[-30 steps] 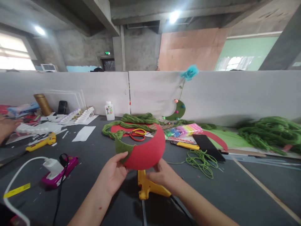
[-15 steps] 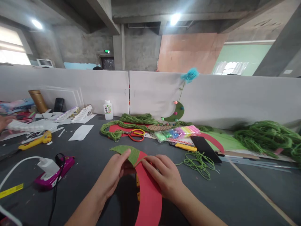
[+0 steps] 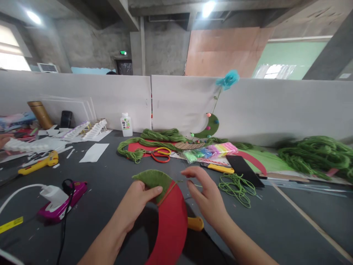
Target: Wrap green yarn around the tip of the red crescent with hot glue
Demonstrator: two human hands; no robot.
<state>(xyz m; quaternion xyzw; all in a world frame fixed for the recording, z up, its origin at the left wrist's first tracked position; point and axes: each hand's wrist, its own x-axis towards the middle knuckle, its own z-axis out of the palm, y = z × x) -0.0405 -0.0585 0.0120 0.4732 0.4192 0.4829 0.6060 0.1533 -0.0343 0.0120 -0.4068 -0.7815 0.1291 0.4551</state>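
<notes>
My left hand grips a red cardboard crescent near its upper end, thumb on top and fingers behind. That pointed end is wound with green yarn. A thin strand lies slantwise across the red where the winding stops, its loose bit sticking out past the edge. My right hand hovers to the right of the crescent, apart from it, with thumb and index finger spread. A piece of green strand shows between its fingers, not visibly gripped. Under the crescent, a yellow handle with a black cord pokes out, partly hidden.
Loose green yarn lies right, near a yellow utility knife. Scissors, a bag of coloured clay and a decorated green crescent are behind. At left are a yellow glue gun and a purple power strip. Another person's hand shows far left.
My right hand has let go at the crescent's edge and moved right, its fingers opening. The crescent has tilted, and the yellow handle beneath it now shows on its right side.
</notes>
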